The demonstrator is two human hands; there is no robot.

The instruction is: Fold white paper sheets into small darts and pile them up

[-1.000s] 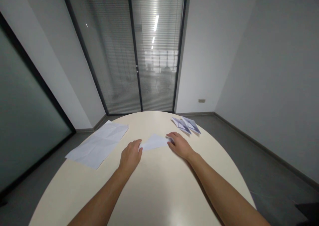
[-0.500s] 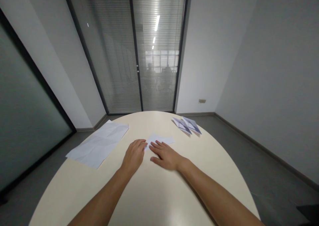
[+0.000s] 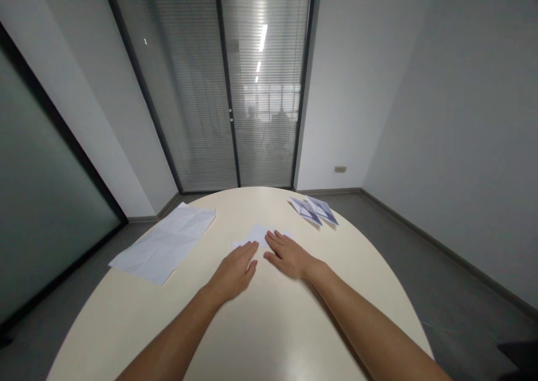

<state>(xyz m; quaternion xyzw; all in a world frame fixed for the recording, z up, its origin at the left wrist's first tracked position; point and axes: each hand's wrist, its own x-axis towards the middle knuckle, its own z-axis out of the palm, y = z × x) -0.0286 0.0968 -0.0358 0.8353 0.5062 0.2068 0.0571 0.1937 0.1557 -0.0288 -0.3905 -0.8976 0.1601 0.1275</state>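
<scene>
A small folded piece of white paper (image 3: pixel 259 233) lies on the round cream table (image 3: pixel 252 325), partly covered by both hands. My left hand (image 3: pixel 236 270) rests on its near left edge, fingers stretched out and the thumb apart. Flat on its right part lies my right hand (image 3: pixel 290 254), palm down with the fingers extended and the thumb out to the side. Under the hands, the paper's near edge is hidden.
On the table's left lies a large creased white sheet (image 3: pixel 168 244). Folded papers with dark printing (image 3: pixel 313 210) sit at the far right edge. Beyond the table stand a glass door with blinds (image 3: pixel 264 145) and a white wall (image 3: pixel 353 89).
My left hand has shifted right and nearer to me, baring the paper's left corner. My right hand has slid a little to the right along the paper.
</scene>
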